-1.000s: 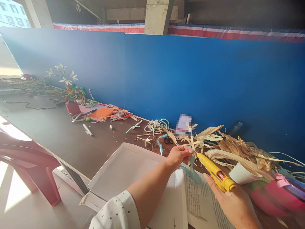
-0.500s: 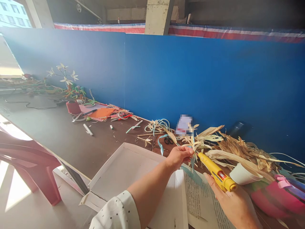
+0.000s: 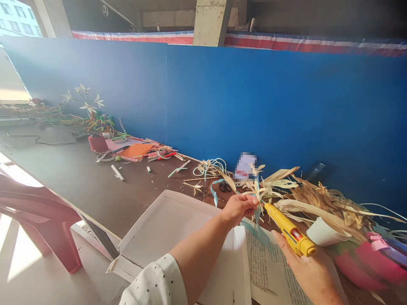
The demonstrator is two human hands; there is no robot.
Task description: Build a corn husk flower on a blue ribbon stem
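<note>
My left hand (image 3: 240, 207) pinches a pale corn-husk flower (image 3: 261, 194) by its stem, which is wrapped in light blue ribbon (image 3: 257, 214). My right hand (image 3: 313, 267) is wrapped round a yellow glue gun (image 3: 288, 228). The gun's nozzle points up and left and meets the base of the petals, close beside my left fingertips. Whether it touches cannot be made out. A loose blue ribbon end hangs below my left hand. Behind the flower lie dry corn husks (image 3: 330, 203) in a heap, and black-handled scissors (image 3: 225, 187).
A white open box (image 3: 152, 224) lies under my left forearm, with a printed sheet (image 3: 267, 271) beside it. At right are a white cup (image 3: 327, 232) and a pink bag (image 3: 369, 264). A blue partition (image 3: 254, 97) backs the table; a pink chair (image 3: 54, 228) stands left.
Almost nothing differs. Both hands, the flower and the glue gun keep nearly the same places.
</note>
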